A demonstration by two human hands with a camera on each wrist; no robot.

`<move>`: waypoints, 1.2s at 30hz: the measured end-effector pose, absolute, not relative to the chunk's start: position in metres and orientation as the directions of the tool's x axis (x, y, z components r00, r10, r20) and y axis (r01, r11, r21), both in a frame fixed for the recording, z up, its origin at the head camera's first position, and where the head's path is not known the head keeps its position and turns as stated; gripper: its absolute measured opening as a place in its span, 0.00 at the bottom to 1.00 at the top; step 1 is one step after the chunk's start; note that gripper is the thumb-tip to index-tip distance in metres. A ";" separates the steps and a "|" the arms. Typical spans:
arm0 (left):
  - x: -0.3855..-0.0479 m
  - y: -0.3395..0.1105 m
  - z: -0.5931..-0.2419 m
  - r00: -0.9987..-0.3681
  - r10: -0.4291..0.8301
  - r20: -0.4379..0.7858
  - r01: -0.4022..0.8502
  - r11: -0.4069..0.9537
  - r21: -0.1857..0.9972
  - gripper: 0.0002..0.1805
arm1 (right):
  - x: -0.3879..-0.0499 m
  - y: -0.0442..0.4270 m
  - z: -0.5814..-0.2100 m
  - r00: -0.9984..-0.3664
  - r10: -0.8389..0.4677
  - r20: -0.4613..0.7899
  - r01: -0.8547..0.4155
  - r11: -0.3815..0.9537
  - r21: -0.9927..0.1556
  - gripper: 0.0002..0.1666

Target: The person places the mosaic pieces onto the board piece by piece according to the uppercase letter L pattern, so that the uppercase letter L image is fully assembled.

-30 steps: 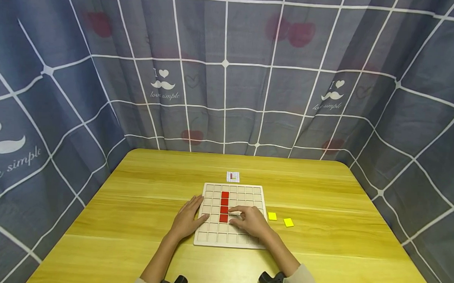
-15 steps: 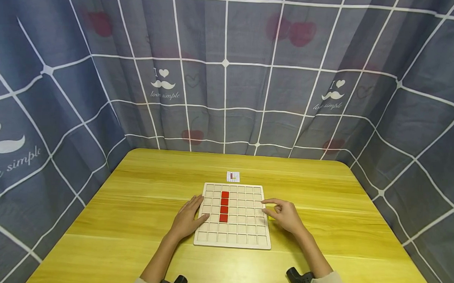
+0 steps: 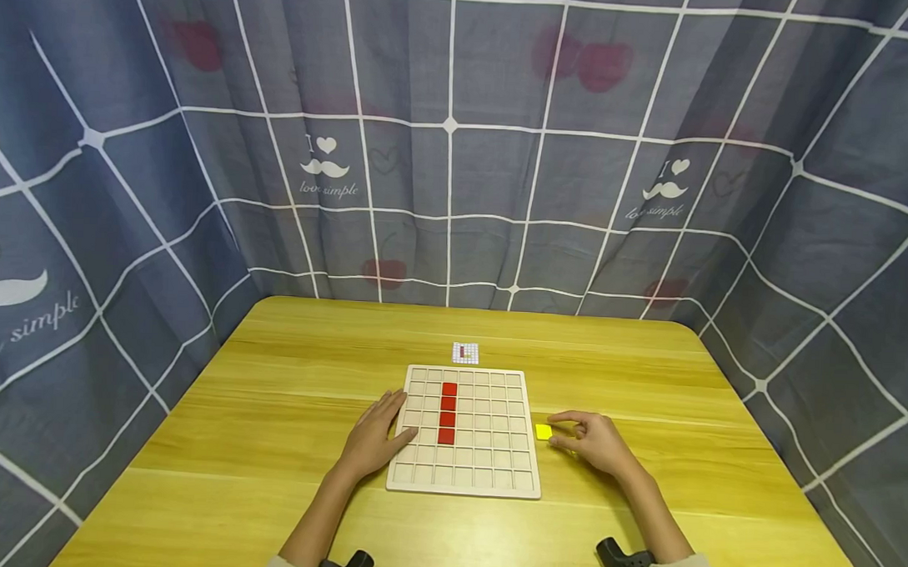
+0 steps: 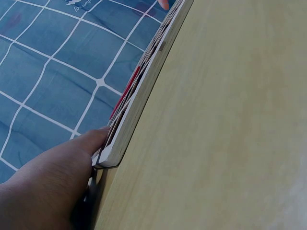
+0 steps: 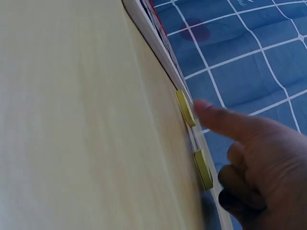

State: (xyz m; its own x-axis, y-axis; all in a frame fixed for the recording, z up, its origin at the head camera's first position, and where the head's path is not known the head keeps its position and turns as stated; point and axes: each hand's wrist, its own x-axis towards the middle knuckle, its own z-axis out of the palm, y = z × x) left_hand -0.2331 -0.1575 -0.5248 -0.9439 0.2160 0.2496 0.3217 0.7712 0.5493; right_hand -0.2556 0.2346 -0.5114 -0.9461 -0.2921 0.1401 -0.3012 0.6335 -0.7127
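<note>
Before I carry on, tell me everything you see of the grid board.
The grid board is a pale, wood-looking panel with a plain rim and thin raised dividers forming cells. It lies flat on the table. Four red tiles fill adjoining cells of one column, left of centre. The left hand rests at its left edge, thumb over the rim; the right hand is apart from it.

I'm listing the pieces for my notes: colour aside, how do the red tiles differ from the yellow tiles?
Number: four red tiles show, against two yellow tiles.
Place: the red tiles sit in a column on the wooden board; the yellow tiles lie on the table.
Hands: neither touches the red tiles, while the right hand is at the yellow tiles.
Both kinds are flat.
</note>
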 end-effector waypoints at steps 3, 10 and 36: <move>-0.233 -0.158 -0.525 -0.943 0.220 0.251 0.326 0.771 0.548 0.37 | -0.256 0.234 -0.515 -0.953 -0.282 0.112 -0.279 0.669 -0.689 0.20; -0.233 -0.158 -0.526 -0.941 0.219 0.257 0.329 0.769 0.548 0.38 | -0.255 0.233 -0.515 -0.955 -0.271 0.116 -0.278 0.694 -0.664 0.17; -0.233 -0.158 -0.524 -0.944 0.220 0.247 0.323 0.777 0.540 0.37 | -0.249 0.153 -0.487 -0.838 -0.368 0.403 -0.545 0.612 -0.573 0.16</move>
State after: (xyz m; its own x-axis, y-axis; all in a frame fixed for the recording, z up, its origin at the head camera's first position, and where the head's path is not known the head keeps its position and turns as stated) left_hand -0.2327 -0.1576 -0.5244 -0.9436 0.2203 0.2472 0.3230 0.7774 0.5397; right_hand -0.2487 0.1528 -0.4872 -0.8377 -0.3682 0.4034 -0.5449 0.6123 -0.5728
